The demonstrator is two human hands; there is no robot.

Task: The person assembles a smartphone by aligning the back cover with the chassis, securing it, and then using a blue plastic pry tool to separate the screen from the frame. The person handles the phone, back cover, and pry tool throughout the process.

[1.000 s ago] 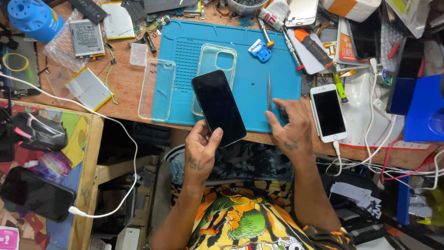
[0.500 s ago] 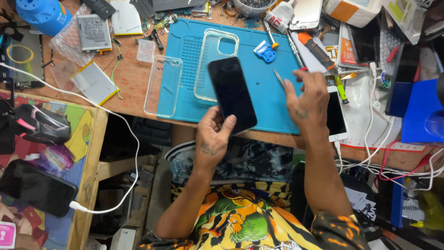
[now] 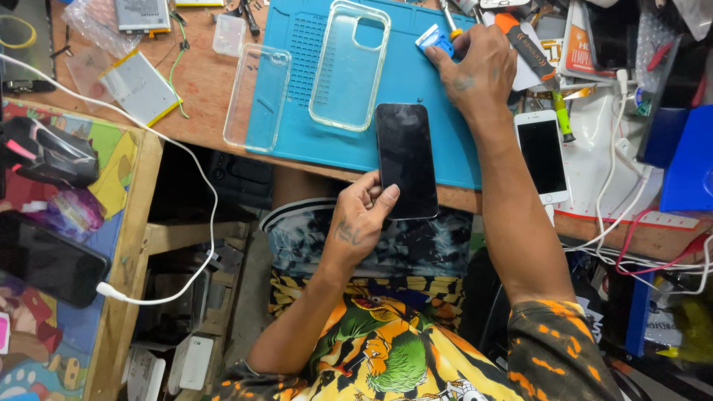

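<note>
A cluttered wooden tabletop (image 3: 208, 122) ran across the top of the view, with a lower surface covered in a colourful printed sheet (image 3: 111, 171) to its left. The largest thing on the tabletop was a blue work mat (image 3: 416, 82), its near edge reaching the edge of the wood. On the mat lay a clear phone case (image 3: 349, 63) with its camera opening at the far end, and a second clear phone case (image 3: 258, 96) lay half on the mat's left edge and half on the bare wood. The left hand (image 3: 360, 219) held a black phone (image 3: 406, 160) by its lower left corner, thumb on the dark glass and the other fingers curled beneath, pinching it; the phone's upper part lay over the mat's near edge while its lower end hung out past the tabletop above the person's lap. The right hand (image 3: 475, 74) reached to the far right part of the mat, fingers bent down onto a small blue tool (image 3: 434, 38), though whether they gripped it could not be told. A white phone (image 3: 542, 156) lay screen up just right of that forearm, beside an orange-handled tool (image 3: 523, 46). A flat silver battery (image 3: 140, 87) lay on the wood at left, and a white cable (image 3: 186, 171) trailed down from the tabletop to a dark phone (image 3: 48, 260) on the lower surface.
</note>
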